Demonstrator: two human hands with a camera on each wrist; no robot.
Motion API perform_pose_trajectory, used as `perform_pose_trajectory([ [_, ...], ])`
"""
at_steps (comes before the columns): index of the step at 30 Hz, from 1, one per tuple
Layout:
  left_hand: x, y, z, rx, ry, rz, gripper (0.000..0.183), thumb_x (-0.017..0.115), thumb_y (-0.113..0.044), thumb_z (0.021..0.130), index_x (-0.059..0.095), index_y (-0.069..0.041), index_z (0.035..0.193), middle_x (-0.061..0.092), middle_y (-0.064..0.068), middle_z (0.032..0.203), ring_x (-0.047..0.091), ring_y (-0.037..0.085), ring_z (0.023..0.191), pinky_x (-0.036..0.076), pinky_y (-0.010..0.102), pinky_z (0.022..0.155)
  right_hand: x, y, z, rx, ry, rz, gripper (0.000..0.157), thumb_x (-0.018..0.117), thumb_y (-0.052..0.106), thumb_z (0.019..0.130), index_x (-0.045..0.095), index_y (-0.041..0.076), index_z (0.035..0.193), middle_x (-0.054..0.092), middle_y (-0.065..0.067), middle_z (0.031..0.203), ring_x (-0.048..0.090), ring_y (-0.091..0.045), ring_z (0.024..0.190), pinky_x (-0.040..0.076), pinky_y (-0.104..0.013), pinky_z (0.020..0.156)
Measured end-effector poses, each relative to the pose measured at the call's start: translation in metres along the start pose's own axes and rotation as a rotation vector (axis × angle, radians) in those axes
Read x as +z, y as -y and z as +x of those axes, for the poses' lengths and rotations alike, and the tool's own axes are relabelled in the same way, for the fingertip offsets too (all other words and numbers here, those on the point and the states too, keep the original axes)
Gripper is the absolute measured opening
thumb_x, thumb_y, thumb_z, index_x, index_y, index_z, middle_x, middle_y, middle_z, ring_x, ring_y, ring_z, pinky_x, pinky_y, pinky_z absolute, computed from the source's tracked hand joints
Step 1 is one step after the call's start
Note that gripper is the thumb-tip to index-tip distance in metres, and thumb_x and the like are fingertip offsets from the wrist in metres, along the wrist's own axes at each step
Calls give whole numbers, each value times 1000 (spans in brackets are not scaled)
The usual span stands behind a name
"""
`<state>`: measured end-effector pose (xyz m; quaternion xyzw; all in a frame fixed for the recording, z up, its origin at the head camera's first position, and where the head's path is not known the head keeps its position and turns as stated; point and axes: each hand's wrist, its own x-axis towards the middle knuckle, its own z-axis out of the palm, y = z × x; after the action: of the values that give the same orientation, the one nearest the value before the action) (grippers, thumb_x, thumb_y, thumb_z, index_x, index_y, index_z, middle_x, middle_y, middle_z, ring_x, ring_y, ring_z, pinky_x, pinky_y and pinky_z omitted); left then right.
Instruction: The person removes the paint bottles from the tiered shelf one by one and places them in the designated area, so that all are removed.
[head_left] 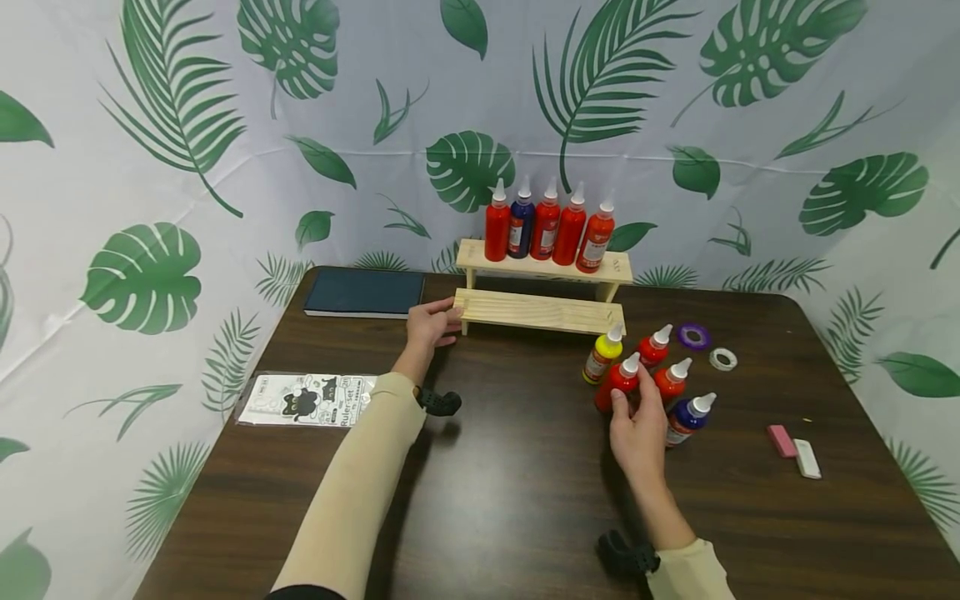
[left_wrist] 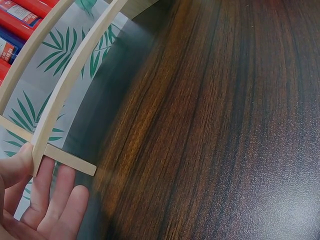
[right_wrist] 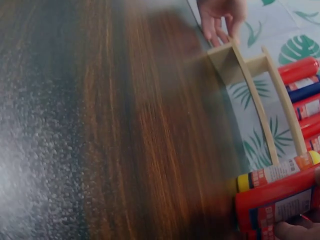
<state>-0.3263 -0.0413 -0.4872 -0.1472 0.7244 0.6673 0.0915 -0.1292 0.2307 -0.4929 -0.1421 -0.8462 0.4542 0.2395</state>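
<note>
Leaf-print cloth [head_left: 375, 50] hangs behind a dark wood-grain table [head_left: 517, 475]. Two-step wooden shelf [head_left: 540, 312] stands at the table's back edge. Left of it, a dark notebook [head_left: 365, 293]; nearer the person, a ruler packet [head_left: 307, 400] lies flat.

Left hand [head_left: 432, 327] pinches the left end of the lower step – thumb above, fingers beneath. Right hand [head_left: 637, 425] grasps a red bottle [head_left: 615, 387] at the front right of the shelf; cannot tell whether its base touches the table.

Row of five bottles [head_left: 545, 232] upright on the upper step, second from left dark blue, the others red to orange-red. Around the gripped one: yellow bottle [head_left: 600, 360] just beside it, another red bottle [head_left: 654, 348] behind, orange-red bottle [head_left: 670, 385] and blue bottle [head_left: 684, 423] to its right.

Farther right – purple tape roll [head_left: 681, 336], white tape roll [head_left: 714, 357], then pink eraser [head_left: 782, 441] touching white eraser [head_left: 807, 459].
</note>
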Motion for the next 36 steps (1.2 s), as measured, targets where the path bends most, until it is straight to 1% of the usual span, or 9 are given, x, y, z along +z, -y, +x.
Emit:
perform_pose_trajectory([
  [5, 0, 0, 1, -2, 1, 4, 36, 72, -20, 87, 67, -17, 123, 72, 11, 103, 71, 21, 86, 59, 36, 70, 0, -1, 1, -3, -17, -12, 52, 57, 0, 93, 42, 2, 142, 45, -18, 143, 48, -34, 124, 40, -54, 100],
  [12, 0, 0, 1, 4, -1, 1, 36, 71, -19, 88, 67, -17, 123, 72, 12, 103, 71, 22, 87, 59, 37, 72, -1, 2, 2, 10, -21, -3, 52, 56, -1, 93, 42, 4, 143, 49, -18, 140, 54, -36, 104, 46, -52, 90],
  [15, 0, 1, 0, 5, -2, -3, 36, 71, -20, 88, 67, -16, 123, 72, 11, 104, 71, 22, 88, 59, 36, 71, -5, 10, 2, 15, -1, 10, 55, 57, -1, 92, 41, 5, 144, 47, -18, 142, 54, -35, 113, 46, -52, 95],
  [20, -1, 1, -1, -4, 1, -6, 36, 71, -20, 88, 67, -17, 124, 71, 11, 105, 70, 21, 88, 59, 36, 72, -20, 34, 3, -12, 10, 34, 59, 62, 2, 91, 41, 9, 145, 46, -12, 144, 46, -28, 130, 40, -49, 103],
  [25, -1, 1, -1, -7, -2, 0, 37, 71, -20, 88, 67, -17, 124, 71, 11, 105, 71, 21, 87, 59, 36, 71, -45, 76, 17, -123, -1, 16, 59, 65, 9, 91, 42, 17, 145, 46, -3, 144, 45, -21, 131, 39, -45, 105],
  [28, -1, 1, -1, -15, -13, 6, 36, 72, -20, 88, 67, -17, 123, 72, 11, 103, 71, 21, 86, 59, 34, 68, -58, 104, 35, -173, 69, -31, 59, 63, 16, 92, 39, 20, 146, 43, -1, 147, 42, -20, 133, 38, -45, 106],
  [31, -1, 0, 1, -17, -11, 8, 36, 72, -20, 87, 67, -17, 123, 72, 11, 103, 71, 21, 86, 59, 33, 67, -62, 126, 60, -216, 183, -124, 63, 62, 24, 93, 34, 17, 149, 38, -7, 150, 39, -28, 135, 38, -51, 105],
  [34, -1, 0, 1, -15, -1, 3, 36, 72, -20, 87, 67, -18, 123, 72, 11, 102, 71, 20, 85, 59, 34, 68, -59, 140, 91, -215, 318, -253, 69, 60, 32, 94, 27, 13, 152, 34, -16, 151, 37, -38, 134, 37, -58, 103],
  [36, -1, -1, 1, -13, 3, 2, 36, 72, -21, 87, 67, -18, 123, 72, 11, 102, 71, 20, 84, 59, 34, 68, -53, 147, 114, -173, 398, -320, 74, 59, 37, 94, 21, 12, 153, 32, -20, 151, 36, -41, 134, 36, -61, 102],
])
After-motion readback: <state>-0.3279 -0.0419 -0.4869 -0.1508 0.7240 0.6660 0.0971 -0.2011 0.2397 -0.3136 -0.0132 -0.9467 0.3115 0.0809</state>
